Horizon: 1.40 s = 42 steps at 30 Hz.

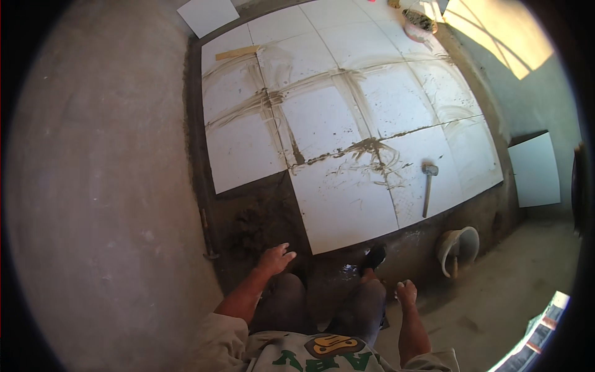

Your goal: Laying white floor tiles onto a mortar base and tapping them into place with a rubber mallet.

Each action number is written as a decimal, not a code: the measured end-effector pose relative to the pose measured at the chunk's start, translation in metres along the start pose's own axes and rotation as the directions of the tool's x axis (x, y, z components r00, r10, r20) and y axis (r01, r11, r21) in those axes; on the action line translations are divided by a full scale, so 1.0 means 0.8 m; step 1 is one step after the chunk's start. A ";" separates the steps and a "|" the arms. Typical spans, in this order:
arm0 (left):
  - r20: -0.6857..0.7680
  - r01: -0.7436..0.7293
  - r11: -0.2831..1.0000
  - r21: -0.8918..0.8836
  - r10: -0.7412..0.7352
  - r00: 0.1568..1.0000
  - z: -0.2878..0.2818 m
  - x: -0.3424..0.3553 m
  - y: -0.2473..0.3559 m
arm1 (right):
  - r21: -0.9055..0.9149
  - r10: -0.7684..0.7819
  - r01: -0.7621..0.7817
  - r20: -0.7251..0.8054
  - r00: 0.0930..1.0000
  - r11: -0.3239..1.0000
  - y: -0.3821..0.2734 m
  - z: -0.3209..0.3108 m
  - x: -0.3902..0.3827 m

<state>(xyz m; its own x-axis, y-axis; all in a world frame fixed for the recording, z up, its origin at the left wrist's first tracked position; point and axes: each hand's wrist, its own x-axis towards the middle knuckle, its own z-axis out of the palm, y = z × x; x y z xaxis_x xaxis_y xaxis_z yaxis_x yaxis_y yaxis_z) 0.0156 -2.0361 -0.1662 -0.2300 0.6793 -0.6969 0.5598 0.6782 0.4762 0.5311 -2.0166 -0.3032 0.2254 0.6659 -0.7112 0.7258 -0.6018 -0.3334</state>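
Observation:
My left hand (276, 259) hangs with its fingers apart, holding nothing, over dark wet mortar (251, 229) beside a white floor tile (341, 211). My right hand (406, 291) is curled closed above my right knee; whatever its fingers may hold is hidden. On the laid tiles rests a mallet (429, 180) with a grey head. A light bucket (444, 253) lies tipped on its side to the right, with a stick-like handle (454, 266) at its mouth. Grey mortar smears run along the tile joints.
A long-handled tool (209, 239) lies at the left border of the mortar bed. A yellowish strip (238, 53) rests on the far-left tiles. Loose tiles (534, 170) (207, 13) are by the right wall and far left. A bowl of mortar (420, 26) stands far right.

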 end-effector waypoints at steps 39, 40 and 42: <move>-0.292 -0.093 0.993 0.078 0.112 0.950 -0.071 -0.154 -0.358 | -0.220 -0.202 0.192 -0.027 0.979 0.956 -0.225 -0.047 -0.276; -0.274 -0.049 0.998 0.035 0.057 0.960 -0.061 -0.153 -0.357 | -0.240 -0.230 0.211 -0.053 0.972 0.948 -0.225 -0.054 -0.276; -0.221 -0.021 0.999 0.040 0.029 0.975 -0.057 -0.145 -0.351 | -0.188 -0.177 0.163 -0.060 0.982 0.969 -0.222 -0.070 -0.279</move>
<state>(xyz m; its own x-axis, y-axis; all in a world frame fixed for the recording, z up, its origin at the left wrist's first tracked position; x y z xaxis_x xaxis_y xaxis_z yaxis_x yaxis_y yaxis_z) -0.1510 -2.2923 -0.1947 -0.3837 0.7438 -0.5473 0.5954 0.6523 0.4690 0.3884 -2.0338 -0.0505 0.1322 0.7873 -0.6022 0.8618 -0.3915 -0.3226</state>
